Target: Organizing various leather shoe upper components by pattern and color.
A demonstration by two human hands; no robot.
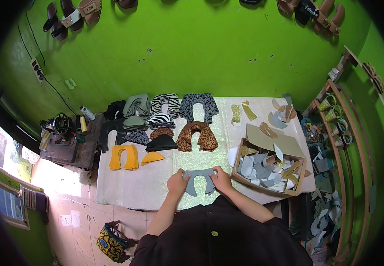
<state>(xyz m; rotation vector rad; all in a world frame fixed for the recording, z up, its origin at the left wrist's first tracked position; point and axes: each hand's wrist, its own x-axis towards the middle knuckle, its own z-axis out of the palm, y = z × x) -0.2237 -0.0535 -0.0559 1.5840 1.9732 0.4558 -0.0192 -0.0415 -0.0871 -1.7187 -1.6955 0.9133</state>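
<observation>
Between my two hands is a grey U-shaped shoe upper piece (199, 173), its open side toward me, over the near edge of the table. My left hand (178, 181) pinches its left upper corner, and my right hand (221, 179) grips the right one. Just beyond it lies a stack of leopard-print pieces (197, 137), with a dark patterned stack (199, 106) behind. To the left are yellow pieces (124, 158), a black curved stack (161, 142), zebra-print pieces (161, 119) and folded grey-green pieces (136, 106).
A cardboard box (268, 188) full of grey, white and gold scraps stands right of my hands. Gold pieces (236, 115) lie behind it. A sewing machine (62, 124) is at the left, a wooden rack (340, 177) at the right. A patterned stool (112, 241) stands on the floor.
</observation>
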